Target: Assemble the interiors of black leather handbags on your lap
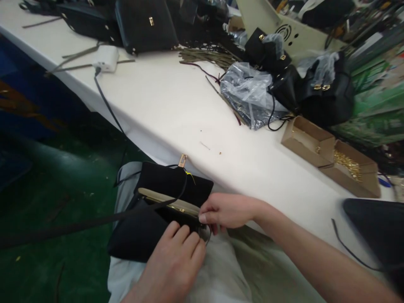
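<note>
A black handbag (135,235) lies on my lap with its flap (173,181) folded back toward the table. Its mouth shows a beige lining and a gold zipper (181,209). A gold clasp plate (183,160) sits at the flap's edge, near a bit of yellow thread (189,173). My left hand (176,256) has its fingers curled over the front edge of the bag. My right hand (227,210) is closed in a pinch at the bag's right end, by the zipper's end. What lies between its fingertips is hidden. A dark strap (94,221) crosses the bag.
The white table (151,97) runs diagonally beyond my lap. On it are black bags (145,25), a white power adapter (106,59) with a cable, a plastic-wrapped bundle (249,92) and cardboard boxes (350,172) with small gold fittings. A dark flat piece (372,227) lies at right.
</note>
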